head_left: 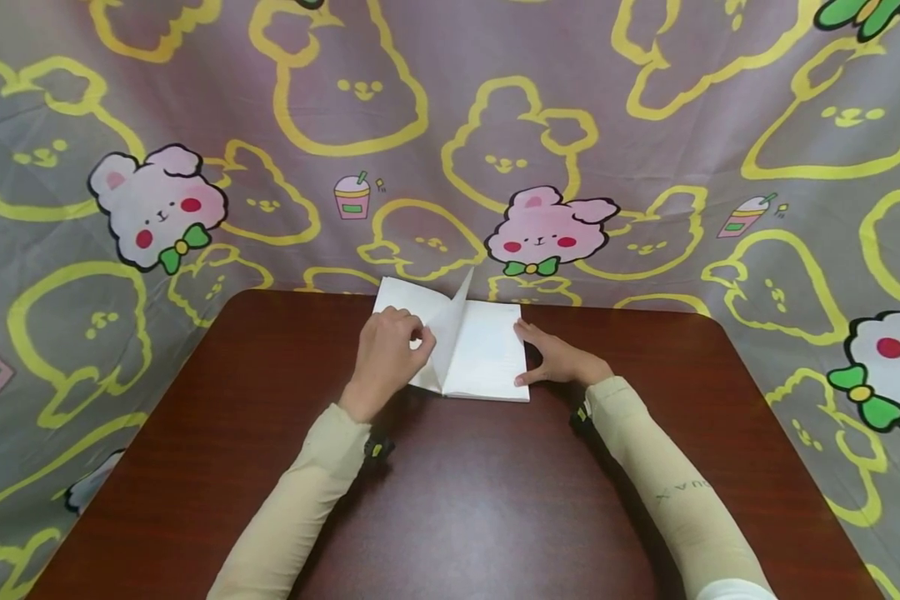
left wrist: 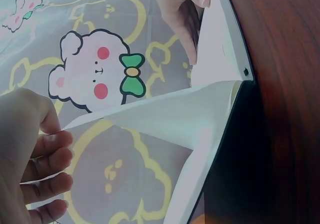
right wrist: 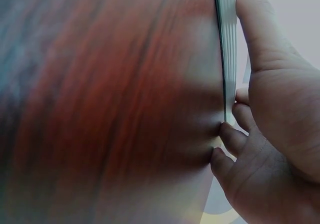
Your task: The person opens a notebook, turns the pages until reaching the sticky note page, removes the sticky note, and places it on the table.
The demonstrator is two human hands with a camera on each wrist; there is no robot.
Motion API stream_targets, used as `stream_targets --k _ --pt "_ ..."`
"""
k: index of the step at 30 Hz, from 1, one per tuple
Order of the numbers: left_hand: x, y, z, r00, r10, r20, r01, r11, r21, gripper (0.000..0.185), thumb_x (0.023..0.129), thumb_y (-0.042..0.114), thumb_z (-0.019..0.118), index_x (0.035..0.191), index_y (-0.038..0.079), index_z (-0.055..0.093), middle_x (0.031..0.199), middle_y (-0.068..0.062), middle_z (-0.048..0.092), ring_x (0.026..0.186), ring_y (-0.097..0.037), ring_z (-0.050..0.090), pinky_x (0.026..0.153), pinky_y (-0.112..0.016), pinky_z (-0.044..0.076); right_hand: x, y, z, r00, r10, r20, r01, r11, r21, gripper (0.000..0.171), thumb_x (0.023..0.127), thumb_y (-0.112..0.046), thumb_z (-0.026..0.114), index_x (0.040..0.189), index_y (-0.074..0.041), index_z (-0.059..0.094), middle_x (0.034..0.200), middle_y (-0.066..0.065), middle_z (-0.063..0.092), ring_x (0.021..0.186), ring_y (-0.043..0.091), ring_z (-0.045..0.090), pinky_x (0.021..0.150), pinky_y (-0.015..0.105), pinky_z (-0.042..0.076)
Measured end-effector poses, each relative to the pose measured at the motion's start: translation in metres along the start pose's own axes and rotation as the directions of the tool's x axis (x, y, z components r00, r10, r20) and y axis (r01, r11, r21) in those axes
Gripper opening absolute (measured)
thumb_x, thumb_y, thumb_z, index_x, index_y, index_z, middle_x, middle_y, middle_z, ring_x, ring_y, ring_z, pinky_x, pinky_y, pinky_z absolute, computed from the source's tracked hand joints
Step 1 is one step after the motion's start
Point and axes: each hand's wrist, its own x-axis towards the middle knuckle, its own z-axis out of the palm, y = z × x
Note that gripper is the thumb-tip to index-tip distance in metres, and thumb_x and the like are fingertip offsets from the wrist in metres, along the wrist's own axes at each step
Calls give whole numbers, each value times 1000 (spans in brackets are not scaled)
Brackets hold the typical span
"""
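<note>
An open notebook with white pages lies near the far edge of the table. One page stands raised from the middle. In the left wrist view my left hand pinches the corner of this lifted page between thumb and index finger, the other fingers loosely bent. At the notebook's right side is my right hand, thumb and fingers spread apart along the edge. The right wrist view shows the right thumb resting against the page edges, with the other fingertips low by the table.
The dark red-brown wooden table extends toward me and to both sides. Behind it hangs a grey curtain printed with cartoon animals. Each forearm wears a pale sleeve and a dark wrist strap.
</note>
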Motion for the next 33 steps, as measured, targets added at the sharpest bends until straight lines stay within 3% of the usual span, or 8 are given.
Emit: stream_targets --k 10,23,33 --pt "-10 -10 -14 996 83 42 -87 991 104 22 86 7 66 64 3 64 62 -8 57 63 -27 54 59 -37 48 0 -2 -1 1000 26 13 -26 1000 15 117 81 -40 86 162 1 12 170 20 7 157 38 5 123 60 17" --pt "-32 -32 -24 996 30 89 -42 990 132 22 84 6 67 63 3 63 62 -9 57 64 -27 53 59 -37 47 0 -1 0 1000 21 13 -22 999 28 118 81 -41 86 162 -1 11 170 19 6 157 38 4 123 60 16" --pt "-48 -45 -27 982 -70 175 44 988 147 23 84 6 69 62 0 65 60 -8 54 61 -26 51 55 -37 47 0 -1 0 1000 24 11 -24 999 22 118 81 -41 86 162 -1 11 170 19 6 157 38 4 123 60 16"
